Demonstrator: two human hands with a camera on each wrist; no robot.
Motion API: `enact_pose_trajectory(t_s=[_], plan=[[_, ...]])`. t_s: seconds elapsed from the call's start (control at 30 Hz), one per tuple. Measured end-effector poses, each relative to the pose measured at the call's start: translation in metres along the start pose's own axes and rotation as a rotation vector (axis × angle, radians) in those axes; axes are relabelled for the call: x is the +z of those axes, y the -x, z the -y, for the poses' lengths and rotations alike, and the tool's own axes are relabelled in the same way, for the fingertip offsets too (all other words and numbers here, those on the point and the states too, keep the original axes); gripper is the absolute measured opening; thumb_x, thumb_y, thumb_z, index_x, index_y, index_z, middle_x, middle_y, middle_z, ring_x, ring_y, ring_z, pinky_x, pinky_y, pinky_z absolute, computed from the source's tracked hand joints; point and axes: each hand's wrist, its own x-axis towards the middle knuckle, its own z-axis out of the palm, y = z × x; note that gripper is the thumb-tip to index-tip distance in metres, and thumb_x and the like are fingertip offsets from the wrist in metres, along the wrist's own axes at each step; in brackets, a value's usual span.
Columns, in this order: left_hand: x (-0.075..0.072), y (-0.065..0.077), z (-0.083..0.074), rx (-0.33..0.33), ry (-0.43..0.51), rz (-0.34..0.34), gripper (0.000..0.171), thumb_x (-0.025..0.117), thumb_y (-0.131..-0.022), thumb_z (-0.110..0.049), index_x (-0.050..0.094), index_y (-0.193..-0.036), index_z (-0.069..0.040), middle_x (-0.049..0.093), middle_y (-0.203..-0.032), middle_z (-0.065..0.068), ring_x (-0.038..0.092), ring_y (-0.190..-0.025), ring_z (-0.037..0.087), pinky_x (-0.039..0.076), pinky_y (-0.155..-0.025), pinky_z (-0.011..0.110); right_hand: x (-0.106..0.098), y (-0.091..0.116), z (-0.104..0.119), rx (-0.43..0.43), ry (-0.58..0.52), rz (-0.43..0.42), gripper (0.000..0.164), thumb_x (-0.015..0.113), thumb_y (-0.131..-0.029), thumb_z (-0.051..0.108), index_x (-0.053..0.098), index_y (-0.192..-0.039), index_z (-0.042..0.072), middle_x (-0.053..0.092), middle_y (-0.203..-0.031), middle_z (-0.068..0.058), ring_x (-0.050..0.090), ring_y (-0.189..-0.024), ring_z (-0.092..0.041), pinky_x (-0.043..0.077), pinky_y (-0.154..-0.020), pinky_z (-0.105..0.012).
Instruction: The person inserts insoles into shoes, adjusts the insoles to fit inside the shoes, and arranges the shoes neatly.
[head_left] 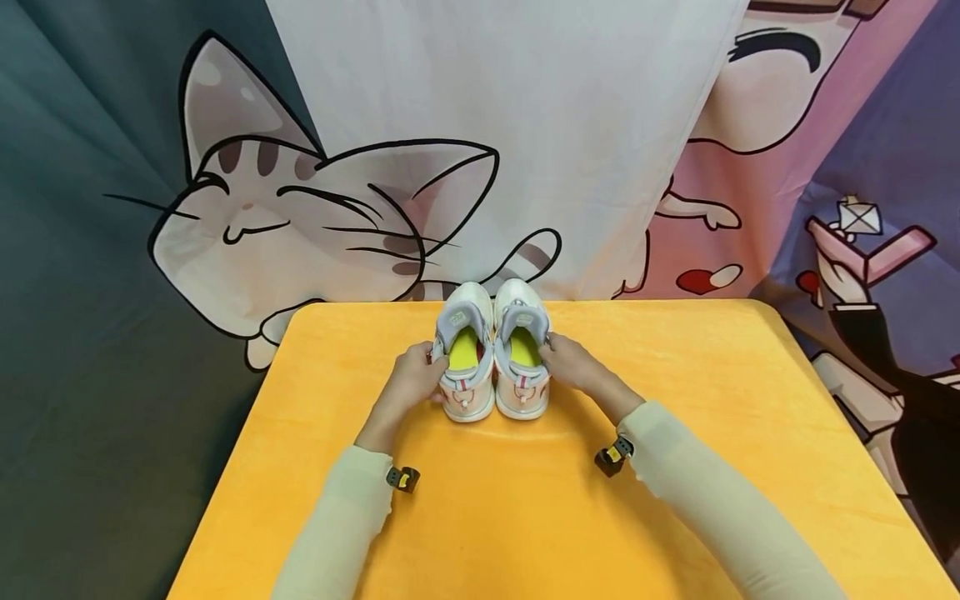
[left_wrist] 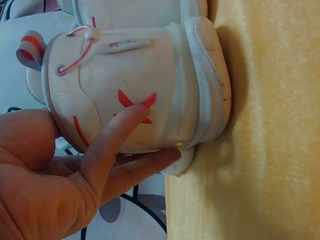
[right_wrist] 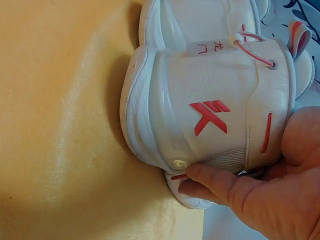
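Note:
A pair of white sneakers with yellow-green insoles stands side by side at the table's far edge, heels toward me. My left hand (head_left: 414,377) grips the left sneaker (head_left: 468,402) at the outer side of its collar. In the left wrist view, fingers (left_wrist: 127,122) lie along its heel and side, near a red mark. On the other side, my right hand (head_left: 572,362) holds the right sneaker (head_left: 522,401) by its outer collar. Fingertips (right_wrist: 200,172) press its side in the right wrist view, below a red logo (right_wrist: 210,117). Both thumbs are at the openings, partly hidden.
Under the sneakers is a yellow-covered table (head_left: 480,517). A cloth backdrop (head_left: 585,125) with a cartoon cat (head_left: 247,208) hangs right behind its far edge. Small black devices (head_left: 403,478) are worn at both wrists.

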Motion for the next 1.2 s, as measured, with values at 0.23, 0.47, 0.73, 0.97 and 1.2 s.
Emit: enact_pose_trajectory(t_s=[0.23, 0.47, 0.73, 0.97, 1.2], plan=[[0.007, -0.001, 0.000, 0.003, -0.012, -0.048, 0.026, 0.058, -0.101, -0.019, 0.064, -0.118, 0.000, 0.068, -0.093, 0.018, 0.067, -0.055, 0.018, 0.062, -0.058, 0.039, 0.000, -0.001, -0.002, 0.016, 0.014, -0.008, 0.054, 0.029, -0.108, 0.026, 0.040, -0.148, -0.010, 0.058, -0.111, -0.021, 0.050, -0.079, -0.025, 0.041, -0.066, -0.032], [0.008, -0.001, -0.001, -0.006, 0.001, -0.061, 0.026, 0.058, -0.102, -0.019, 0.063, -0.121, -0.001, 0.068, -0.095, 0.018, 0.067, -0.056, 0.017, 0.062, -0.060, 0.039, 0.003, -0.003, -0.005, 0.035, -0.008, -0.054, 0.052, 0.030, -0.107, 0.026, 0.046, -0.144, -0.007, 0.056, -0.098, -0.015, 0.047, -0.073, -0.021, 0.040, -0.063, -0.031], [0.006, 0.002, 0.002, 0.017, 0.028, -0.087, 0.024, 0.056, -0.102, -0.016, 0.067, -0.117, 0.000, 0.068, -0.089, 0.017, 0.067, -0.053, 0.020, 0.062, -0.059, 0.044, 0.006, 0.004, -0.004, 0.023, -0.059, -0.094, 0.047, 0.033, -0.108, 0.025, 0.051, -0.140, -0.005, 0.058, -0.099, -0.015, 0.050, -0.076, -0.022, 0.042, -0.065, -0.031], [0.017, 0.002, -0.011, 0.073, 0.023, -0.070, 0.021, 0.055, -0.100, -0.015, 0.068, -0.109, -0.001, 0.067, -0.081, 0.014, 0.064, -0.048, 0.017, 0.059, -0.054, 0.040, -0.010, 0.019, -0.009, 0.040, -0.117, -0.111, 0.048, 0.032, -0.107, 0.022, 0.052, -0.139, -0.008, 0.057, -0.096, -0.017, 0.051, -0.075, -0.022, 0.043, -0.064, -0.030], [0.032, 0.000, -0.022, 0.070, 0.033, -0.007, 0.021, 0.054, -0.100, -0.014, 0.067, -0.111, -0.002, 0.067, -0.079, 0.013, 0.063, -0.046, 0.016, 0.062, -0.063, 0.052, -0.022, 0.027, -0.022, 0.068, -0.166, -0.090, 0.048, 0.029, -0.110, 0.019, 0.048, -0.140, -0.012, 0.059, -0.106, -0.020, 0.054, -0.083, -0.020, 0.049, -0.072, -0.034]])
